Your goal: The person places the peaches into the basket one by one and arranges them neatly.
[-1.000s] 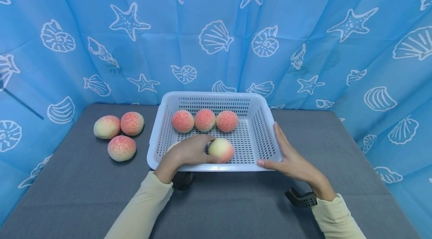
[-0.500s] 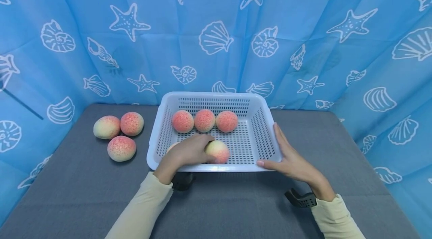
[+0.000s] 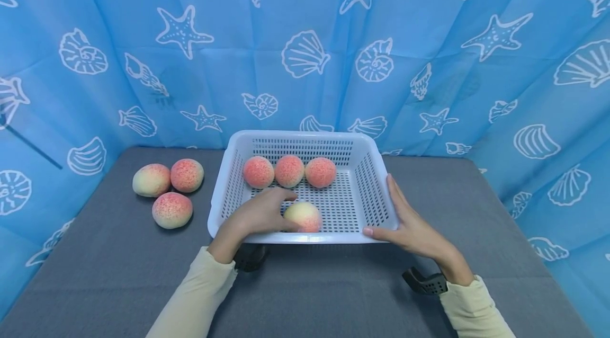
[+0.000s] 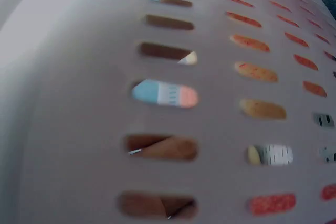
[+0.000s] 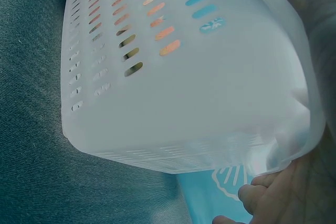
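Observation:
A white slatted plastic basket (image 3: 364,142) stands mid-table in the head view. Inside it my left hand (image 3: 259,213) is beside a yellow-and-pink peach (image 3: 307,217) near the front wall, its thumb and fingers parted around the fruit's left side. My right hand (image 3: 412,224) holds the basket's front right corner, thumb on the front rim and fingers along the outer right side. The right wrist view has that hand's fingers (image 5: 254,195) beyond the basket wall (image 5: 184,103). The left wrist view is filled by the slotted wall (image 4: 79,103), with skin and red patches behind the slots.
Three pink peaches, among them the middle one (image 3: 289,170), sit in a row along the basket's back. To the left on the grey tablecloth (image 3: 333,290) lie three more, one nearest (image 3: 172,210). A blue shell-patterned curtain (image 3: 305,89) hangs behind.
The peach by my left hand has shifted left and slightly towards me. My left hand has drawn left and loosened around it, covering another pale peach seen earlier. The right hand has stayed put.

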`<state>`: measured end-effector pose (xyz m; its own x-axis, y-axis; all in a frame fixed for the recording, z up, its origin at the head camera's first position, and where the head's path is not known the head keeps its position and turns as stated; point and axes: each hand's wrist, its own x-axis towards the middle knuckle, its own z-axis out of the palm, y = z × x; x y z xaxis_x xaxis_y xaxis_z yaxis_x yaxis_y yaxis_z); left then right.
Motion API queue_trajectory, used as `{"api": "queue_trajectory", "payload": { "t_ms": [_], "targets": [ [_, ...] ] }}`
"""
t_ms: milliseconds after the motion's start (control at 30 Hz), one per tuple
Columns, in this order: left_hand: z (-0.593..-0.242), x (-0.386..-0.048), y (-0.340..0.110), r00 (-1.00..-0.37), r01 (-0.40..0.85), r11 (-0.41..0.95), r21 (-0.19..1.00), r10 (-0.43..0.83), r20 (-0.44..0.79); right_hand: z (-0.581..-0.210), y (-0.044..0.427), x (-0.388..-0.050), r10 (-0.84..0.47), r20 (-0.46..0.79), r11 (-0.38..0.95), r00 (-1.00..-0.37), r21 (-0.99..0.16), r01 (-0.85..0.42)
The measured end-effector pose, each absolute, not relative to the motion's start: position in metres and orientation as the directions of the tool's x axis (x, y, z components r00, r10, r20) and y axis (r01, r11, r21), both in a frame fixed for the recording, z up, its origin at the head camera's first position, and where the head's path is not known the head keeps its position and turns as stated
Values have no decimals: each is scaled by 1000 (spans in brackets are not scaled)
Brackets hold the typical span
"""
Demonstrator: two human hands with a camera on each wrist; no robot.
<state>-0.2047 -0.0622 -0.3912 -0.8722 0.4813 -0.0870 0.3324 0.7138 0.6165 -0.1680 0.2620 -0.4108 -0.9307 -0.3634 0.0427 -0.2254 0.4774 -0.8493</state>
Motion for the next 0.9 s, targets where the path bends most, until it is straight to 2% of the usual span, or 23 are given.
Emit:
{"api": "queue_trajectory", "payload": {
  "t_ms": [567, 900],
  "targets": [
    [-386, -184, -104, -901, 333, 547, 768, 424, 89, -409, 261, -168, -363, 35, 478, -931, -851, -219],
    [-379, -177, -114, -923, 320, 567, 759, 369, 113, -409, 262, -168, -366, 39, 462, -930, -860, -218]
  ]
}}
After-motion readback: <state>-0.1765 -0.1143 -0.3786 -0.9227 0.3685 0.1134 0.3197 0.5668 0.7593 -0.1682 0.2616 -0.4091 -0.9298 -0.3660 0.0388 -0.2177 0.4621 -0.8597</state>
